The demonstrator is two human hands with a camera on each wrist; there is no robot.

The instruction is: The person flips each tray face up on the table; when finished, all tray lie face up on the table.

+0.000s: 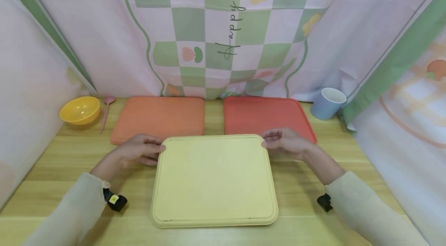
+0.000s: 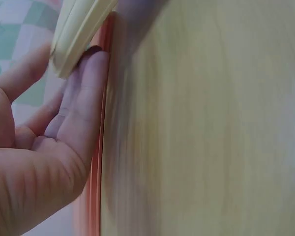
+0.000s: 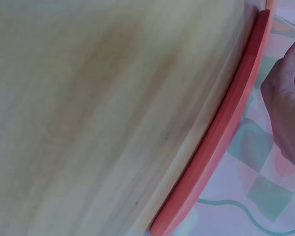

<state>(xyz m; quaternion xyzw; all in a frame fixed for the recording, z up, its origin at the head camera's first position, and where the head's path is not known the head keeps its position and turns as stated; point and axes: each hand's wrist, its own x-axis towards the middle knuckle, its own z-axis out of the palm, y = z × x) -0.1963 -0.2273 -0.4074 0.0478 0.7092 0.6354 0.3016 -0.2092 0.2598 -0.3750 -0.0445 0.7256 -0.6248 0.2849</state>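
Note:
A pale yellow rectangular tray (image 1: 214, 180) is held up over the wooden table, its flat face toward the head camera. My left hand (image 1: 141, 149) pinches its far left corner, thumb on top and fingers beneath. At the far right corner my right hand (image 1: 287, 143) grips the tray with the thumb on the rim. In the left wrist view the tray's edge (image 2: 76, 37) sits between thumb and fingers. The right wrist view shows only part of the right hand (image 3: 287, 103) at the frame's edge. Behind the tray lie an orange tray (image 1: 162, 118) and a red tray (image 1: 266, 116).
A yellow bowl (image 1: 81, 110) and a pink spoon (image 1: 106, 112) are at the back left of the wooden table (image 1: 306, 219). A blue cup (image 1: 327, 104) stands at the back right. Patterned curtains (image 1: 223, 25) hang behind and along both sides.

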